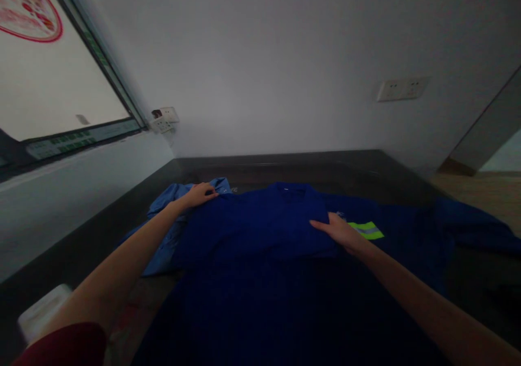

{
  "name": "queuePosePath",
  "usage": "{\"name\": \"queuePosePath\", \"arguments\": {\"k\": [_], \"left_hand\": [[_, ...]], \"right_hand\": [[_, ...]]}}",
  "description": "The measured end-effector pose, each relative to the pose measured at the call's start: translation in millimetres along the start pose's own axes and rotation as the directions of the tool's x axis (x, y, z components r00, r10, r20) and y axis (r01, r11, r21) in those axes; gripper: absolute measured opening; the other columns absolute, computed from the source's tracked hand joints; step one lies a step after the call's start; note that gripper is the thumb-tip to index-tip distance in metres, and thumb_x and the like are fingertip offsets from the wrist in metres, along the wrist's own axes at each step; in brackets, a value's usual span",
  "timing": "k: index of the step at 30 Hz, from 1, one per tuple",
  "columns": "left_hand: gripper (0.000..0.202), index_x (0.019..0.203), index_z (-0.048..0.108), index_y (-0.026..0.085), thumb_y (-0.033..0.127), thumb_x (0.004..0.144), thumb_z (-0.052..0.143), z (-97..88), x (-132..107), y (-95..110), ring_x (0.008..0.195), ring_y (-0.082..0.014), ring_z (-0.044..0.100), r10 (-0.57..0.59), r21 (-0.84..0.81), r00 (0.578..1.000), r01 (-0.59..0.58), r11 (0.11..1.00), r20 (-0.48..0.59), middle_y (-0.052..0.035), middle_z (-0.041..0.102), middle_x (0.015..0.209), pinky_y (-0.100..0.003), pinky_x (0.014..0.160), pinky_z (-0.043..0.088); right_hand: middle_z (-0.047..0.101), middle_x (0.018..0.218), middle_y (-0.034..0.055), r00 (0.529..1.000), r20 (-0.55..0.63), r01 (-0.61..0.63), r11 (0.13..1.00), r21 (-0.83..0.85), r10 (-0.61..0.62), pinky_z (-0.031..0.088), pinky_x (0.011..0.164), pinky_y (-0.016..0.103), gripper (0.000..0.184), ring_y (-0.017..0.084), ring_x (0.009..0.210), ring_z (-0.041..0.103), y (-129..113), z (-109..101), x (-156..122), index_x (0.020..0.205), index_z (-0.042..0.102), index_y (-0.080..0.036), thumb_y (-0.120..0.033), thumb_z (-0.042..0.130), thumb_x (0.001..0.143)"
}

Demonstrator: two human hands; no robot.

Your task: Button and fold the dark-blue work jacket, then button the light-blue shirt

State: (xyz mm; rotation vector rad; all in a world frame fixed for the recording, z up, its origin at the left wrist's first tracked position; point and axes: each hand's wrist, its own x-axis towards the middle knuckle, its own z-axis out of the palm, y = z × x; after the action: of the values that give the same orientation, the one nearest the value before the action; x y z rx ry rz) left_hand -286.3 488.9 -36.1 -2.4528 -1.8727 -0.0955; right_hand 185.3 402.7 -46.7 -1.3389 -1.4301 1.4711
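White box (43, 312) near-left on worktop (81, 257). Dark blue shirt (260, 257) lies flat mid-worktop, collar on far side. Right hand (342, 233) flat on its chest, grip spread, just beside reflective strip (367, 230). Left hand (199, 195) on far-left shoulder, grip curled; pinching or not, can't tell. Light blue garment (166, 230) lies partly under it.

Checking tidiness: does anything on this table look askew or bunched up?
Yes. A lighter blue garment lies crumpled, partly under the dark blue shirt, by the left hand. The shirt's sleeve past the right hand lies rumpled near the table edge. No spill or tear shows.
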Motion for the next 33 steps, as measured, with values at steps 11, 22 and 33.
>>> {"name": "queuePosePath", "arguments": {"k": [11, 22, 33], "left_hand": [[0.036, 0.082, 0.061, 0.018, 0.049, 0.086, 0.042, 24.1, 26.0, 59.9, 0.078, -0.018, 0.058, 0.26, -0.17, 0.966, -0.258, 0.951, -0.013, -0.0047, 0.064, 0.083, -0.027, 0.074, 0.041], [0.039, 0.112, 0.056, 0.014, 0.039, 0.092, 0.033, 27.3, 2.7, 46.6, 0.106, -0.023, 0.057, -0.091, -0.176, 0.979, 0.058, 0.983, -0.181, -0.0121, 0.063, 0.11, -0.036, 0.096, 0.04], [0.037, 0.12, 0.054, 0.019, 0.031, 0.093, 0.032, 63.2, -79.8, 7.6, 0.127, -0.0248, 0.043, -0.272, 0.074, 0.942, 0.291, 0.954, -0.195, -0.0109, 0.055, 0.13, -0.045, 0.111, 0.023]], "right_hand": [[0.072, 0.1, 0.0107, 0.991, -0.127, -0.062, 0.99, -0.127, 0.045, 0.053, 0.089, 0.046, 0.043, 0.029, 0.094, 0.068, 24.2, -37.0, -59.9, 0.105, 0.066, -0.015, -0.044, 0.067, 0.073], [0.074, 0.089, 0.0089, 0.974, -0.209, -0.139, 0.961, -0.24, 0.089, 0.054, 0.087, 0.043, 0.039, 0.032, 0.094, 0.067, 53.3, -49.0, -77.2, 0.085, 0.069, -0.018, -0.051, 0.063, 0.068], [0.073, 0.073, 0.0098, 0.953, -0.265, -0.221, 0.934, -0.28, 0.146, 0.059, 0.076, 0.041, 0.029, 0.035, 0.089, 0.068, 57.6, -48.4, -73.8, 0.071, 0.07, -0.024, -0.05, 0.063, 0.061]]}}
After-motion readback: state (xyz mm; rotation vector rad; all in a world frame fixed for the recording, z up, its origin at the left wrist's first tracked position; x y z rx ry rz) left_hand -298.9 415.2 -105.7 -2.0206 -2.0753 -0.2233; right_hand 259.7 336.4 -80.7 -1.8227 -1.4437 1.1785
